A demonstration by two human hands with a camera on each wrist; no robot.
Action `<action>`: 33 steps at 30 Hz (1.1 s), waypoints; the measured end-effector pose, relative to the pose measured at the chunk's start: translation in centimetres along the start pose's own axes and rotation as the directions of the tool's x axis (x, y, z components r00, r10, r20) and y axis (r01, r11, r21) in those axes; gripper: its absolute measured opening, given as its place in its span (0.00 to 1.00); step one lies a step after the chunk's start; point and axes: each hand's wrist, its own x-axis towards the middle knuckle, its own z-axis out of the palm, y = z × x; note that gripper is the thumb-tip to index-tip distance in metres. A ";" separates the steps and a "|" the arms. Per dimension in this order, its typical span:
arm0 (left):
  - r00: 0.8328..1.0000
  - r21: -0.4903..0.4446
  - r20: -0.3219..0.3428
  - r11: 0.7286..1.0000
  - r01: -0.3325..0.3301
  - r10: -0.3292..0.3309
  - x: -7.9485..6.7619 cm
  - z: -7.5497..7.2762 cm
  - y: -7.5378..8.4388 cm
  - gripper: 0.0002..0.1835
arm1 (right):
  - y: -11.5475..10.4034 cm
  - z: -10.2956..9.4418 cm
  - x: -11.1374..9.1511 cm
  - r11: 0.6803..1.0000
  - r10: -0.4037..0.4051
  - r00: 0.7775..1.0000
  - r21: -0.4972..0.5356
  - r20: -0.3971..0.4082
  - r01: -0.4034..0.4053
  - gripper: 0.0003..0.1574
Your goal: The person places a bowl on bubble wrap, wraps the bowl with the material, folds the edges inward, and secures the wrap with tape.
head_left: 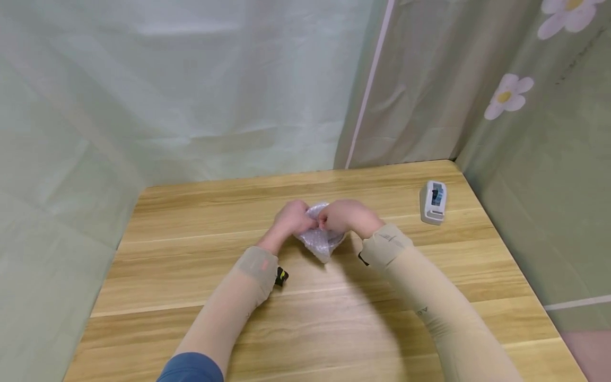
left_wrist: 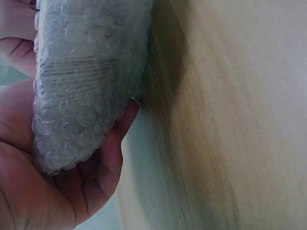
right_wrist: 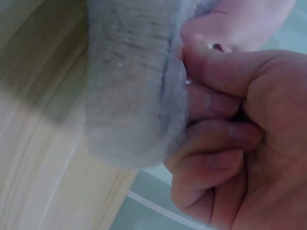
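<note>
A bundle of clear bubble wrap [head_left: 320, 245] stands tilted just over the table, between both hands. Dark lines show through its layers in the two wrist views; what it wraps is hidden. My left hand [head_left: 293, 216] grips the bundle from the left, and in the left wrist view its fingers [left_wrist: 109, 165] curl round the lower end of the wrap [left_wrist: 79, 105]. From the right, my right hand [head_left: 350, 213] pinches the top edge of the wrap between thumb and fingers. Its other fingers [right_wrist: 206, 175] are curled beside the wrap [right_wrist: 129, 115], close to the left hand.
A grey-and-white tape dispenser [head_left: 433, 202] stands at the back right of the wooden table [head_left: 200, 228]. Curtains [head_left: 248, 95] hang along the table's back and sides. Small black devices, one [head_left: 281, 276] at the left wrist, stick out from the sleeves.
</note>
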 end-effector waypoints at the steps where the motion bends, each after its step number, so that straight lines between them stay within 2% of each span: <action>1: 1.000 0.000 0.000 1.000 0.001 -0.001 0.0 0.0 0.0 0.18 | -0.1 0.1 0.0 1.000 0.015 1.000 -0.013 -0.014 -0.016 0.12; 6: 1.000 -0.023 0.002 1.000 0.006 -0.006 0.0 0.2 0.1 0.17 | -0.3 0.8 0.4 0.995 0.076 0.995 -0.061 -0.067 -0.081 0.13; 11: 1.000 -0.034 -0.008 0.999 -0.002 0.002 -0.2 0.3 0.0 0.14 | -0.5 1.2 0.8 0.986 0.123 0.989 -0.107 -0.080 -0.131 0.15; 16: 1.000 -0.037 -0.007 0.999 0.004 -0.004 -0.2 0.3 0.0 0.15 | -0.9 1.6 1.0 0.974 0.148 0.984 -0.160 -0.096 -0.162 0.14; 26: 1.000 -0.041 -0.001 0.999 0.016 -0.016 -0.3 0.2 0.2 0.15 | -1.3 2.0 1.0 0.955 0.190 0.972 -0.203 -0.141 -0.216 0.20; 30: 1.000 -0.099 0.002 0.995 -0.012 0.012 -0.5 0.2 -0.1 0.13 | -1.5 2.1 1.1 0.943 0.210 0.964 -0.225 -0.164 -0.243 0.23; 33: 0.998 -0.175 0.009 0.982 -0.065 0.067 -0.5 0.2 -0.6 0.11 | -1.6 2.2 1.1 0.939 0.227 0.957 -0.220 -0.181 -0.265 0.26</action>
